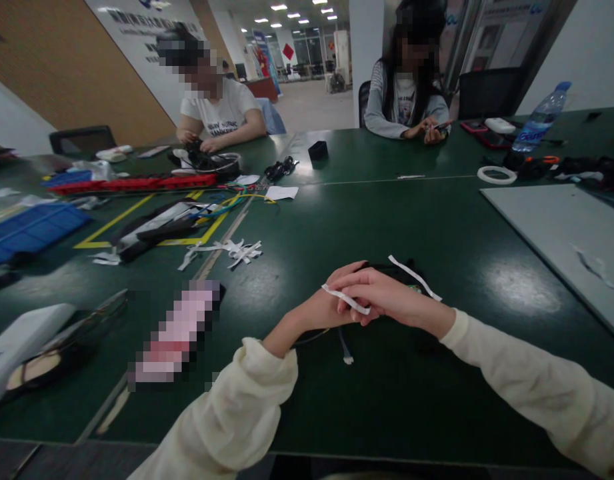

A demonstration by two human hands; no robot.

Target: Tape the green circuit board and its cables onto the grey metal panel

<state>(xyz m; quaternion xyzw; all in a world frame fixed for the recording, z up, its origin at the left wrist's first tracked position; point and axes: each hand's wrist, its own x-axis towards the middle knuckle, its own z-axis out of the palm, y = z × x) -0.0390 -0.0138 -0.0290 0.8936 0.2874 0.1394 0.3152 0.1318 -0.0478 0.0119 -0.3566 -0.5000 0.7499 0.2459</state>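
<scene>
My left hand (321, 308) reaches in over the table, with most of its fingers hidden behind my right hand. My right hand (381, 291) crosses over it, fingers curled and closed, and a short white strip (347, 299) lies at its fingertips, over the back of my left hand. Another white strip (415, 277) sticks out beyond my right wrist. Behind the hands a dark item, with a small green part showing, is mostly hidden. A thin cable with a pale connector (347, 359) hangs out below them on the table.
A pile of white strips (241, 252) and a phone (179, 330) lie to the left. Farther left are a blue basket (37, 227) and black parts with wires. A grey board (561, 233), a tape roll (497, 175) and a bottle (541, 119) stand right. Two people sit opposite.
</scene>
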